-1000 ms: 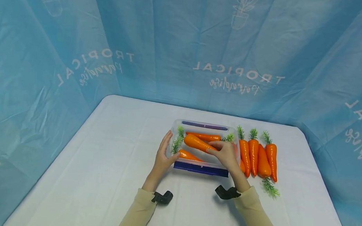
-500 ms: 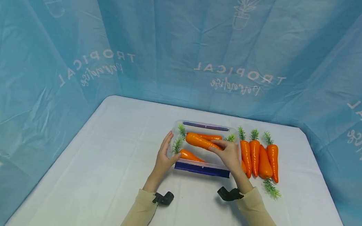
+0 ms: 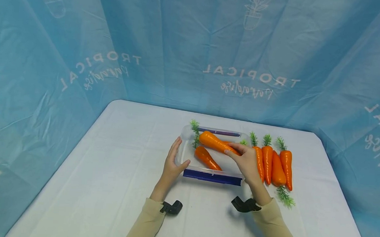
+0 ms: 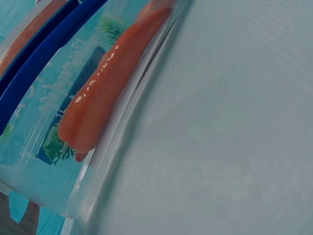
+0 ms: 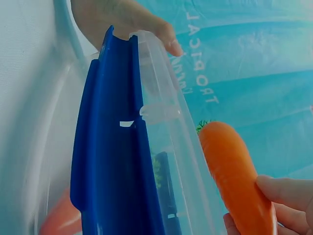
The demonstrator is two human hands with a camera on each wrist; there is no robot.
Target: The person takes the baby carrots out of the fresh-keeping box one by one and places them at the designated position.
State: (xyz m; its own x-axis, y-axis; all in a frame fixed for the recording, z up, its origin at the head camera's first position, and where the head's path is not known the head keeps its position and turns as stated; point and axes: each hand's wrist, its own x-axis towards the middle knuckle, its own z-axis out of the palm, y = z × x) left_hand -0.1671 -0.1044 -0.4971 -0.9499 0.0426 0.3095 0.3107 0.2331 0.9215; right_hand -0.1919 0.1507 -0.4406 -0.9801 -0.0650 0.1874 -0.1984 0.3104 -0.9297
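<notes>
My right hand (image 3: pixel 246 161) pinches the narrow end of an orange carrot (image 3: pixel 215 141) with a green leafy top (image 3: pixel 195 126). This carrot is held slanted over a clear plastic box (image 3: pixel 184 132) with blue clips; its thick end points back left. Another carrot (image 3: pixel 208 158) lies slanted inside the box, and a third (image 3: pixel 227 142) is mostly hidden behind the held one. My left hand (image 3: pixel 170 166) rests against the box's left side, fingers extended along the wall and thumb by the front rim. In the right wrist view, fingers hold the carrot (image 5: pixel 232 166) beside the box wall.
Several more carrots (image 3: pixel 267 165) lie in a row on the white table (image 3: pixel 125 165), right of the box. One has its leafy top (image 3: pixel 284 196) pointing forward. A blue front clip (image 3: pixel 212 177) hangs down along the box. Blue printed curtains (image 3: pixel 181 52) surround the table.
My right hand has moved right and slightly back with the carrot, whose leafy top now reaches the box's back edge. The front carrot in the box has turned and shifted right. My left hand stays put.
</notes>
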